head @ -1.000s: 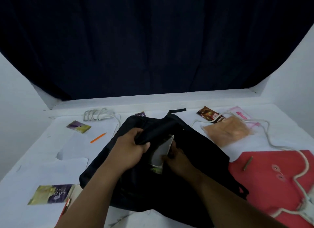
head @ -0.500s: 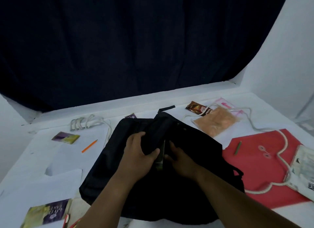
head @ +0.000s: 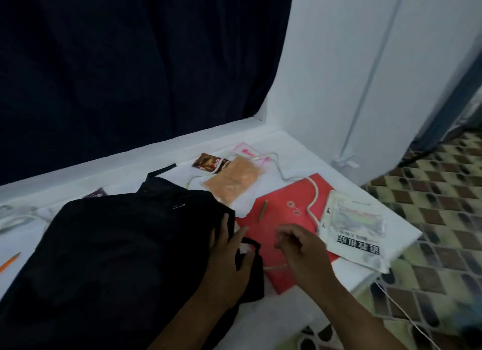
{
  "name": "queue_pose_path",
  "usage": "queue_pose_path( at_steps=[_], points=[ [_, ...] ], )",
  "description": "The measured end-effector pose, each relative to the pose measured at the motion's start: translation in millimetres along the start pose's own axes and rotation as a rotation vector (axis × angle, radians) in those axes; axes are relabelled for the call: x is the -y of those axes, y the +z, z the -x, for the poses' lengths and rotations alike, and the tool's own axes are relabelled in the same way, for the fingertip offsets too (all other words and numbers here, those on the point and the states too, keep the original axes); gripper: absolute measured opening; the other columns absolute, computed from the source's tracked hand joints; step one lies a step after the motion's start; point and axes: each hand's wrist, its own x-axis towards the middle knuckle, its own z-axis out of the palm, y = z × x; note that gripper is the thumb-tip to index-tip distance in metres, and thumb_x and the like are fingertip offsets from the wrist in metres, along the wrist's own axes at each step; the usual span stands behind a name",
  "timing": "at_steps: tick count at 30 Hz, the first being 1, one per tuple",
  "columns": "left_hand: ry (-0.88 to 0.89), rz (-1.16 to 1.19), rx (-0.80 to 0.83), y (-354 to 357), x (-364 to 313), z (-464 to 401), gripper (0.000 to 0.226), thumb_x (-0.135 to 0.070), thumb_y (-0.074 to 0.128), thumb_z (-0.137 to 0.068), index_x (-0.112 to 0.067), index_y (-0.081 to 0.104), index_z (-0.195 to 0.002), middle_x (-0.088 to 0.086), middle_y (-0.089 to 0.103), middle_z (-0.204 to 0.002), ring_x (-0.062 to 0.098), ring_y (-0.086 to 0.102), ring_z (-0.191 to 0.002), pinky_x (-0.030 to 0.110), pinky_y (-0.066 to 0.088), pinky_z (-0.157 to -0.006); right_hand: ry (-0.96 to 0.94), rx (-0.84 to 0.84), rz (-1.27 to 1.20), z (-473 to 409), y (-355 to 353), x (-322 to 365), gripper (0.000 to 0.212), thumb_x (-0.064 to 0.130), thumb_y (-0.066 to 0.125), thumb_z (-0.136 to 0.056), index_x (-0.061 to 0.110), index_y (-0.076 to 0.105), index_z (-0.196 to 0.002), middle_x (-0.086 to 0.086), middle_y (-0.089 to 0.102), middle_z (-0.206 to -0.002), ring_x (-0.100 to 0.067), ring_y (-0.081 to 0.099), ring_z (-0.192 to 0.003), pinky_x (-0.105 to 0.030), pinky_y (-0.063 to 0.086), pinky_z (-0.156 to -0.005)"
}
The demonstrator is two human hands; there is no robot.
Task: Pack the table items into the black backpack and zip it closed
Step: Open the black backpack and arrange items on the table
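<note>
The black backpack (head: 117,245) lies flat across the left and middle of the white table (head: 294,308). My left hand (head: 229,253) rests on its right edge, fingers spread on the fabric beside a strap loop. My right hand (head: 300,245) hovers over the red folder (head: 284,195) with fingers loosely curled and nothing in them, just above a white cord (head: 314,193) that runs across the folder. A green pen (head: 263,210) lies on the folder. A white printed bag (head: 354,227) overlaps the folder's right side.
Behind the backpack lie an orange pouch (head: 232,182), a brown sachet (head: 208,164), a pink packet (head: 247,151) and a purple sachet (head: 96,193). An orange pen (head: 9,262) and a coiled cable (head: 15,216) sit at far left. The table's right edge drops to a tiled floor (head: 430,219).
The view has swung right. Both hands left the backpack's opening; the pale flat item is out of sight. My right hand moved over the red folder, my left to the backpack's right edge.
</note>
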Motion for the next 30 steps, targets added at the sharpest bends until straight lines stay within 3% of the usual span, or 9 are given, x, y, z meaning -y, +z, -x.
queue_pose_path(
  at_steps=[2, 4, 7, 12, 17, 21, 25, 27, 30],
  points=[
    [0.001, 0.045, 0.036, 37, -7, -3, 0.052, -0.043, 0.047, -0.097, -0.035, 0.042, -0.149, -0.014, -0.021, -0.162, 0.009, -0.016, -0.151, 0.039, 0.007, -0.125, -0.007, -0.036, 0.105, -6, -26, -18, 0.031, 0.002, 0.06, -0.091, 0.03, 0.07, -0.1, 0.015, 0.069, -0.097, 0.007, 0.063, -0.086, -0.006, 0.044, -0.071],
    [-0.035, 0.044, 0.017, 65, -4, -2, 0.052, -0.035, 0.05, -0.094, -0.023, 0.051, -0.144, -0.011, -0.012, -0.164, 0.019, 0.005, -0.153, 0.043, 0.021, -0.123, -0.003, -0.076, 0.212, -14, -52, -37, 0.027, 0.003, 0.061, -0.09, 0.025, 0.07, -0.104, 0.011, 0.068, -0.1, 0.004, 0.061, -0.086, -0.006, 0.042, -0.072],
    [-0.067, -0.043, -0.031, 78, 1, 0, 0.047, -0.034, 0.053, -0.094, -0.017, 0.058, -0.138, -0.006, 0.009, -0.166, 0.028, 0.042, -0.138, 0.04, 0.042, -0.109, 0.118, -0.111, 0.272, -23, -87, -63, 0.027, 0.011, 0.064, -0.091, 0.026, 0.062, -0.113, 0.009, 0.06, -0.111, -0.009, 0.06, -0.102, -0.024, 0.046, -0.088],
    [-0.035, -0.166, -0.111, 74, -5, 2, 0.048, -0.045, 0.051, -0.09, -0.015, 0.068, -0.123, -0.002, 0.027, -0.161, 0.014, 0.055, -0.116, 0.025, 0.048, -0.08, 0.324, -0.185, 0.453, -37, -128, -92, 0.054, 0.025, 0.07, -0.083, 0.024, 0.047, -0.132, -0.001, 0.045, -0.134, -0.027, 0.036, -0.131, -0.048, 0.037, -0.106],
    [-0.06, -0.177, -0.14, 77, -9, 7, 0.038, -0.037, 0.06, -0.094, -0.016, 0.066, -0.126, -0.011, 0.026, -0.158, -0.007, 0.036, -0.117, 0.023, 0.041, -0.087, 0.495, -0.172, 0.281, -52, -152, -105, 0.063, 0.024, 0.07, -0.082, 0.02, 0.039, -0.137, -0.009, 0.048, -0.133, -0.033, 0.036, -0.13, -0.048, 0.042, -0.101],
    [-0.078, -0.18, -0.147, 76, -10, 8, 0.042, -0.042, 0.058, -0.093, -0.018, 0.066, -0.127, -0.009, 0.029, -0.158, 0.003, 0.042, -0.125, 0.025, 0.041, -0.092, 0.565, -0.187, 0.061, -61, -152, -108, 0.061, 0.017, 0.069, -0.075, 0.033, 0.038, -0.125, -0.007, 0.051, -0.128, -0.031, 0.048, -0.121, -0.05, 0.052, -0.095],
    [-0.105, -0.196, -0.145, 78, -9, 8, 0.038, -0.037, 0.062, -0.095, -0.018, 0.066, -0.127, -0.004, 0.029, -0.159, 0.017, 0.044, -0.135, 0.03, 0.042, -0.098, 0.714, -0.338, -0.389, -73, -161, -106, 0.056, 0.001, 0.069, -0.082, 0.029, 0.039, -0.12, -0.006, 0.055, -0.105, -0.025, 0.063, -0.087, -0.039, 0.06, -0.069],
    [-0.102, -0.206, -0.146, 78, -8, 8, 0.04, -0.041, 0.06, -0.094, -0.018, 0.066, -0.127, -0.004, 0.03, -0.159, 0.019, 0.045, -0.135, 0.031, 0.044, -0.098, 0.751, -0.373, -0.529, -78, -167, -108, 0.057, -0.002, 0.067, -0.085, 0.027, 0.038, -0.125, -0.005, 0.055, -0.099, -0.026, 0.064, -0.084, -0.047, 0.061, -0.076],
    [-0.105, -0.215, -0.153, 77, -8, 7, 0.047, -0.048, 0.054, -0.09, -0.019, 0.067, -0.125, -0.005, 0.032, -0.157, 0.019, 0.049, -0.13, 0.032, 0.046, -0.095, 0.75, -0.399, -0.592, -80, -167, -112, 0.067, -0.003, 0.069, -0.081, 0.023, 0.038, -0.135, -0.012, 0.059, -0.114, -0.034, 0.065, -0.098, -0.056, 0.057, -0.088]
  ],
)
